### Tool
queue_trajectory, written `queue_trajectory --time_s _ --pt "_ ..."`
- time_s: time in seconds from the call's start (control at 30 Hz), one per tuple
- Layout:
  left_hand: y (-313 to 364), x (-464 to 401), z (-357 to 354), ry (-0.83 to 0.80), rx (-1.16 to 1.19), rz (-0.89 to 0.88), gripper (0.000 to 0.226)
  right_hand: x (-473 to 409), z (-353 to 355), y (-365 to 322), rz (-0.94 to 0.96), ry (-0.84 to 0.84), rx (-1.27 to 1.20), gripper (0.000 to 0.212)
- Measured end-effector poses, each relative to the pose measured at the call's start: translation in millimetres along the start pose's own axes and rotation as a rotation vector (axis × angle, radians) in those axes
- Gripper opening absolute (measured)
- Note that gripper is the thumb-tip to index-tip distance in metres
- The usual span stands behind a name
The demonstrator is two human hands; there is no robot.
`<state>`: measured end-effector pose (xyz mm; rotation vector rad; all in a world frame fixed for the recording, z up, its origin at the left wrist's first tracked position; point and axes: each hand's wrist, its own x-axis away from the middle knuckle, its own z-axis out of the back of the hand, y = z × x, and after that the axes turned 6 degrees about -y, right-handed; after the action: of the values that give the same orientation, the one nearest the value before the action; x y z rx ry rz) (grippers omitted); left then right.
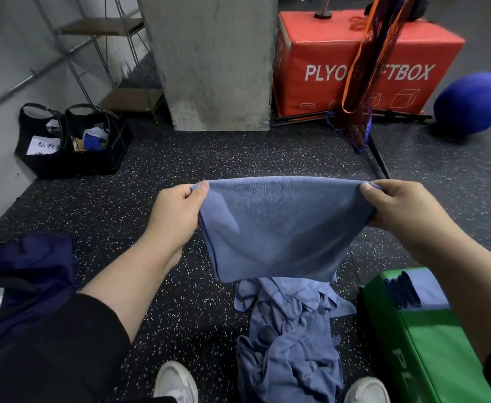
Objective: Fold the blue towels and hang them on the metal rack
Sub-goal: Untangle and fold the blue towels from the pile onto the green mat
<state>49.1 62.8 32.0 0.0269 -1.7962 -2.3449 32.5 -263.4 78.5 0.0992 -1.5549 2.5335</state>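
- The left hand [177,210] and right hand [398,210] each pinch a top corner of a soft blue cloth towel [279,228], stretched taut in the air, its lower edge hanging free.
- A crumpled heap of blue towels [291,338] lies on the speckled black rubber floor [157,170], between the white shoes.
- Folded blue towels [418,289] sit on the green padded box [430,350], right.
- The metal wire rack [104,53] stands far left, open floor between.

Blue towel [279,228]: held stretched flat in the air by its top corners. Crumpled blue towels [291,333]: heaped on the floor beneath. Folded blue towels [416,289]: stacked on a green box.
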Motion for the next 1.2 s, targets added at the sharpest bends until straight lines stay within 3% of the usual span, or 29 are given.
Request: queue_trajectory --time_s 0.1,0.17,0.3,0.53,1.0,1.13,1.2 --pt "-1.5 3.5 -15.3 0.024 0.147 0.053 0.047 3.2 -10.4 -5.6 -0.032 -0.075 -0.076 0.027" --pt "4.4 10.2 -29.9 0.038 0.190 0.025 0.027 6.3 -22.8 -9.9 -0.048 -0.126 -0.121 0.028" --pt "17.3 23.4 -56.0 0.041 0.148 -0.043 0.015 12.7 -54.0 -19.5 -0.070 -0.227 -0.223 0.030" --pt "35.2 43.5 -74.6 -0.033 -0.172 -0.223 0.015 18.6 -90.7 -29.2 -0.063 -0.346 -0.374 0.035" --pt "25.9 48.9 -82.5 -0.057 -0.496 -0.469 0.017 18.1 -97.3 -25.3 -0.191 -0.394 -0.644 0.034" --pt "25.2 55.8 -85.3 -0.302 -0.491 -0.462 0.035 10.8 -89.2 -15.9 -0.142 -0.307 -0.439 0.026" --pt "22.4 56.2 -80.9 -0.246 -0.496 -0.500 0.045 5.9 -82.9 -13.5 -0.085 -0.268 -0.216 0.023"
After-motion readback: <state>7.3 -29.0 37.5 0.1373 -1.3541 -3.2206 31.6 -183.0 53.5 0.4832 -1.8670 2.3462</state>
